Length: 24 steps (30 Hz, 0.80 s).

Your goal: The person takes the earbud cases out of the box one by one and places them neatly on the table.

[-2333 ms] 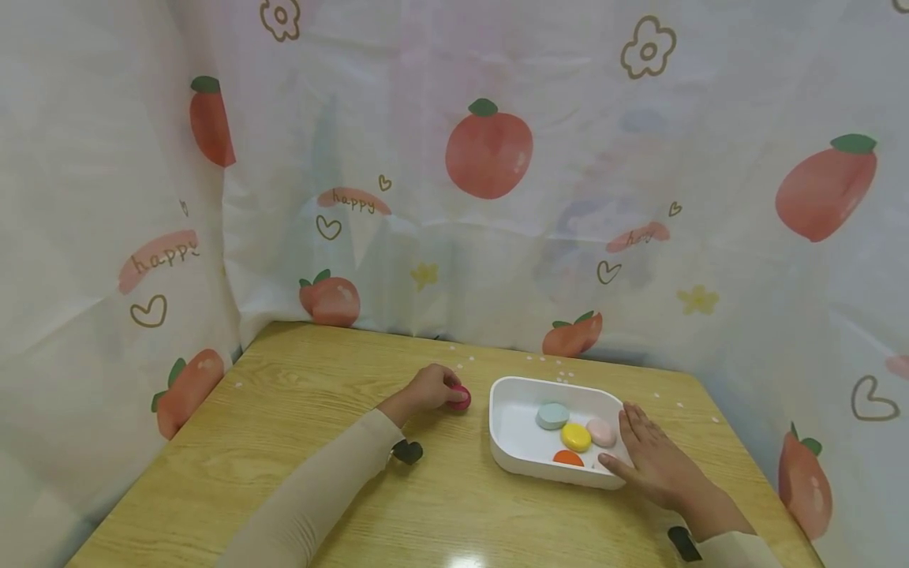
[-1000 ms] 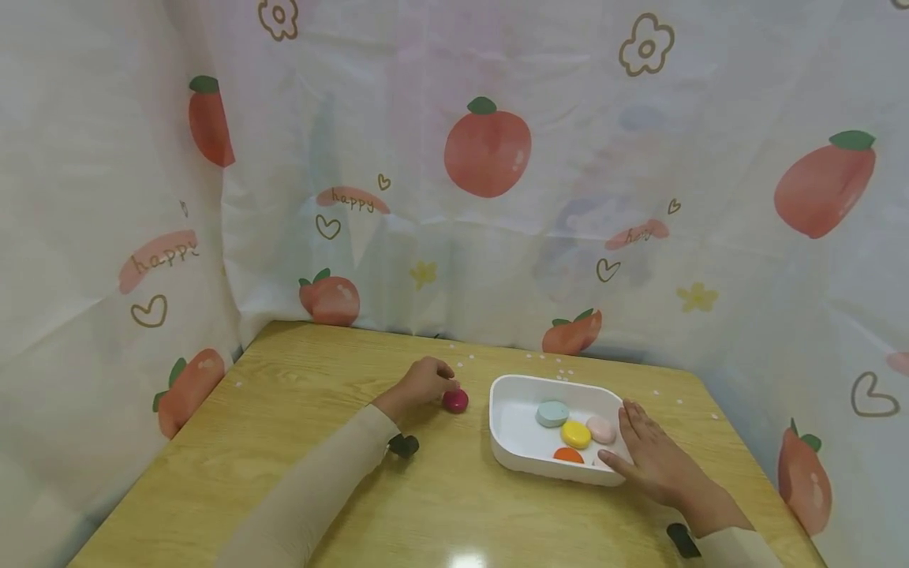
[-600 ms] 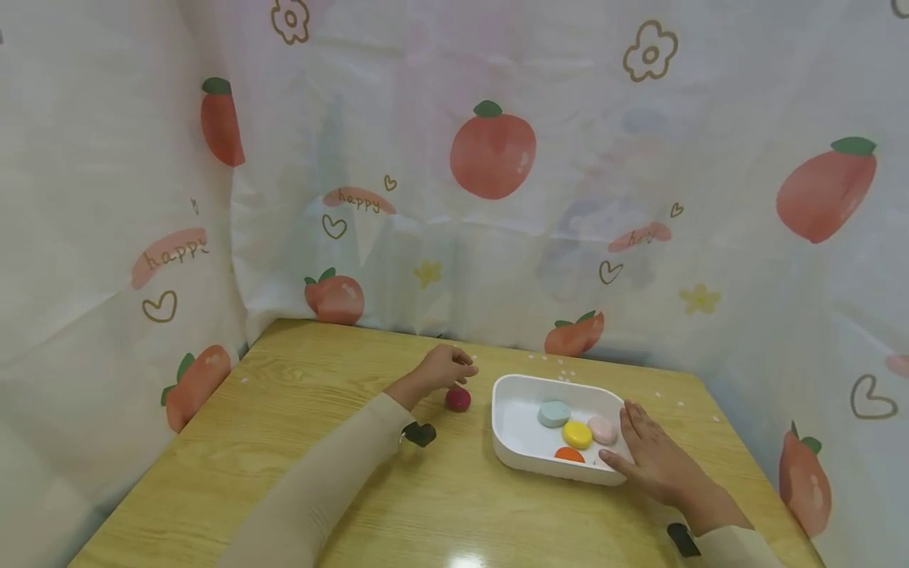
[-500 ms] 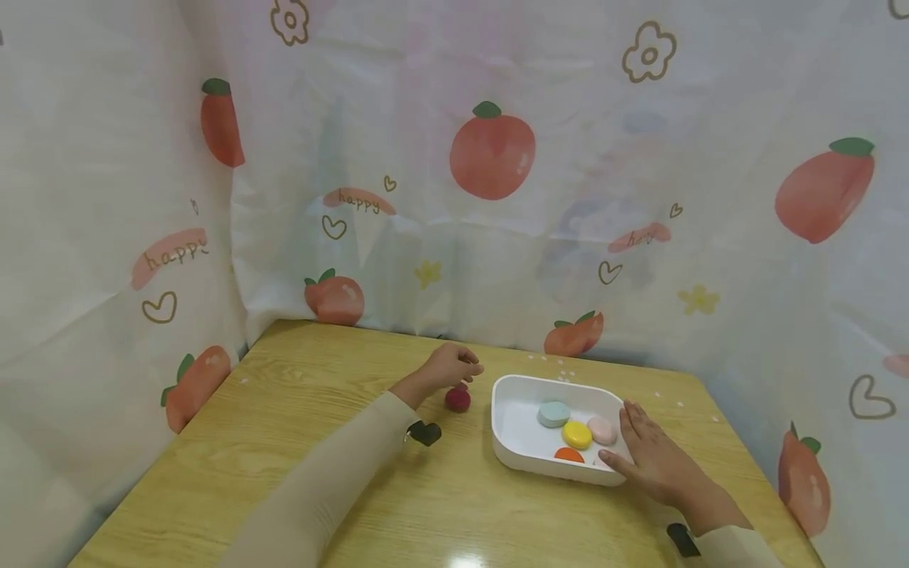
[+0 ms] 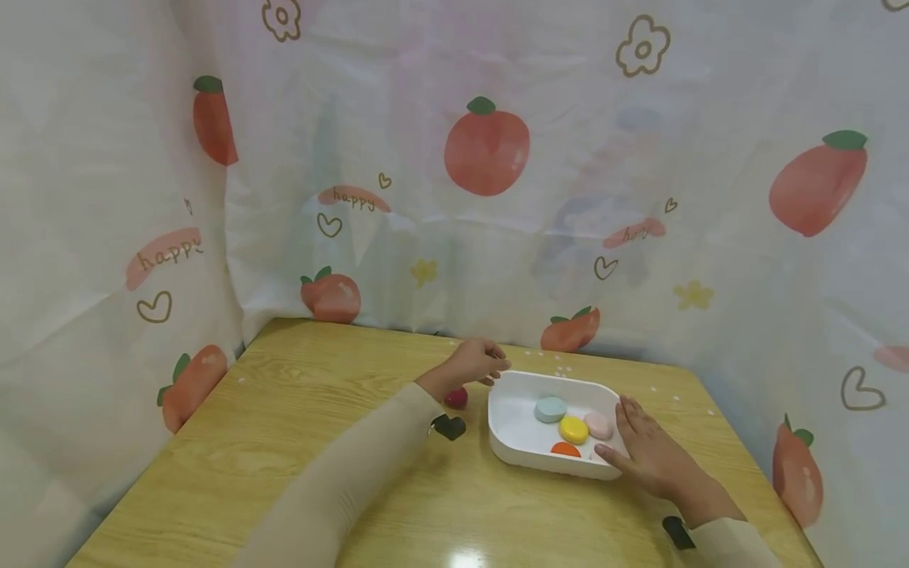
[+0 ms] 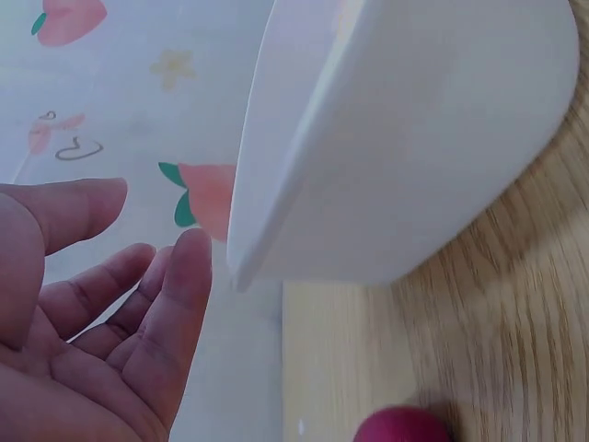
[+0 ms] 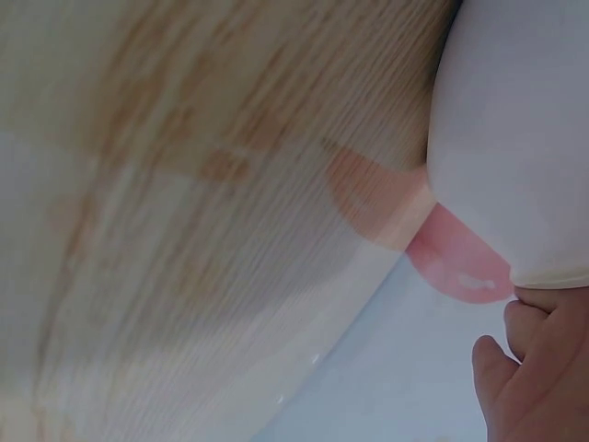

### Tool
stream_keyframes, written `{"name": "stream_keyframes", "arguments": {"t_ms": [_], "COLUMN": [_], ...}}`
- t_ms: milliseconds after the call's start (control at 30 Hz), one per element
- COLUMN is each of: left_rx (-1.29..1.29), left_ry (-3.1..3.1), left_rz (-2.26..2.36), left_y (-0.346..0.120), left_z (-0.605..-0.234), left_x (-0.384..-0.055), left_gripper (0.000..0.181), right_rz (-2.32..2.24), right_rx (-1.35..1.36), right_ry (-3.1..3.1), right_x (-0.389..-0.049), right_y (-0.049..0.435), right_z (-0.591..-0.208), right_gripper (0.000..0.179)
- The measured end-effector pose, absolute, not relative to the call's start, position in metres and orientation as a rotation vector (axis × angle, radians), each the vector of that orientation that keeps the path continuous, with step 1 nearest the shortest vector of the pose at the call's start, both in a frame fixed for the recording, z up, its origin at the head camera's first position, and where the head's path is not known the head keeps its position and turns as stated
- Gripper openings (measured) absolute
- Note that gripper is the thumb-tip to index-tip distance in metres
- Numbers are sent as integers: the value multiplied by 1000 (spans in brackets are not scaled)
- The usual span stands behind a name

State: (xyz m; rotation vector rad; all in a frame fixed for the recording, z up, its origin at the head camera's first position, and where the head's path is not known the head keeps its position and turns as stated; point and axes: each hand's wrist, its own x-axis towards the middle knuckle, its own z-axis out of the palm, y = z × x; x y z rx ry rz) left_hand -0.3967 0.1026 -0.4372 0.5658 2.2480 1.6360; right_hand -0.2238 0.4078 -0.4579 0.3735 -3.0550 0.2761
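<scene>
A white plastic tray [image 5: 499,442] stands on the wooden table. My left hand [image 5: 470,364], empty with fingers loosely bent, hovers by the tray's far left corner; in the left wrist view its fingertips [image 6: 193,253] are close to the rim. Behind its wrist lies a crimson, smooth, rounded piece [image 5: 456,397], partly covered by the hand. My right hand [image 5: 656,454] rests on the tray's right end, fingers straight and thumb spread over the rim. Inside the tray are a pale blue piece [image 5: 550,409], a yellow piece [image 5: 574,430], a pink piece [image 5: 599,426] and an orange piece [image 5: 566,450], partly hidden by the front wall.
A white curtain [image 5: 398,118] printed with fruit hangs behind and beside the table [image 5: 319,371]. Several small white specks [image 5: 561,371] dot the table near its back edge.
My left hand has let go of the crimson piece, leaving it on the table, and has moved right and back to the tray's corner. My right hand has stayed on the tray.
</scene>
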Motion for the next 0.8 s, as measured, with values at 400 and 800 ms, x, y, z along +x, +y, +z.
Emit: {"name": "stream_keyframes", "arguments": {"t_ms": [400, 800], "left_rx": [524, 534], "left_ry": [2311, 2425], "left_rz": [1529, 1326], "left_y": [138, 167], "left_z": [-427, -436], "left_x": [-383, -383], "left_gripper": [17, 16], "right_rz": [265, 252], "right_rx": [374, 371], "right_ry": [-3046, -3033], "right_x": [-222, -222], "right_y": [406, 408], "right_z": [-457, -460], "right_gripper": [94, 94]}}
